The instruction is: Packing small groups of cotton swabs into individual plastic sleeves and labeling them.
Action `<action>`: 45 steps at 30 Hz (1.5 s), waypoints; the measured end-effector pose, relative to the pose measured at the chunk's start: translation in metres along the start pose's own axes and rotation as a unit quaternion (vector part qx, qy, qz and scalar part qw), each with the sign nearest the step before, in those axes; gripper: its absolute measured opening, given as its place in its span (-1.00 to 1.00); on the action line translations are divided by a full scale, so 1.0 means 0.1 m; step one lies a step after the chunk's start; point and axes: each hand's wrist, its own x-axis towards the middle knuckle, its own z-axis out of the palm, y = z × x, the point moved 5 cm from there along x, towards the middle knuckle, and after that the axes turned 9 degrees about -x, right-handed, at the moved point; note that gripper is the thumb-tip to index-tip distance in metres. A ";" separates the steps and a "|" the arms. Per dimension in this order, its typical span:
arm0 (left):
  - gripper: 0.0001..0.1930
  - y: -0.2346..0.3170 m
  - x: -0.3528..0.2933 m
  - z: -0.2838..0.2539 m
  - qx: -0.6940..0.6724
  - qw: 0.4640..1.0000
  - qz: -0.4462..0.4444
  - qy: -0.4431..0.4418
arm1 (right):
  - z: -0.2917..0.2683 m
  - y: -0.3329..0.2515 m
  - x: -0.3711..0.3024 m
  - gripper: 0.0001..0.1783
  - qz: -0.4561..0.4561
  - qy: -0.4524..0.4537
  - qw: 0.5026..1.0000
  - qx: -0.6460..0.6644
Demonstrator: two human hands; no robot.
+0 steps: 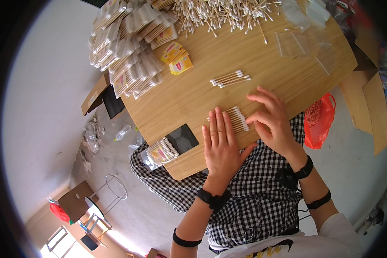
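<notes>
A neat row of cotton swabs (238,119) lies on the wooden table in front of me, side by side with their white tips lined up. My left hand (221,148) rests flat over the left part of that row, its fingers stretched out. On the right, my right hand (271,122) has its fingers bent and apart, with the fingertips close to the swabs' right ends. Beyond the hands lies a smaller loose group of cotton swabs (231,79). To the left, a clear bag of swabs with a yellow card (161,152) sits by a black pad (182,138) near the table's edge.
Packed swab bags (129,51) are piled at the far left, beside yellow cards (180,63). A heap of loose swabs (228,15) covers the far side. Clear empty bags (292,44) lie far right. A red plastic bag (320,124) hangs by the table's right edge, near a cardboard box (359,101).
</notes>
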 end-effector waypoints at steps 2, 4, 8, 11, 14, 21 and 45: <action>0.09 0.00 0.00 -0.01 0.000 1.000 -0.002 -0.001 | 0.01 -0.01 0.02 -0.85 -0.001 -0.001 1.000 0.002; 0.09 -0.01 0.00 -0.02 -0.001 1.000 -0.003 0.000 | 0.02 -0.03 0.04 -0.84 -0.004 -0.003 1.000 0.004; 0.09 0.00 0.00 0.00 -0.011 1.000 0.001 -0.001 | 0.03 0.01 0.02 -0.84 0.025 0.017 0.999 0.044; 0.10 0.01 0.00 -0.02 -0.027 1.000 0.000 0.002 | 0.01 0.05 0.01 -0.82 0.071 0.054 0.993 0.083; 0.02 -0.04 -0.10 -0.10 -0.080 0.997 -0.002 0.021 | 0.03 0.00 0.02 -0.74 0.087 0.075 0.990 0.082; -0.21 -0.28 -0.30 -0.34 -0.472 0.852 -0.100 0.205 | 0.31 -0.41 0.42 -0.41 0.005 0.014 0.993 -0.115; -0.26 -0.04 -0.05 -0.06 -0.710 0.621 -0.116 0.311 | 0.68 -0.51 0.44 -0.43 -0.100 -0.090 0.982 -0.133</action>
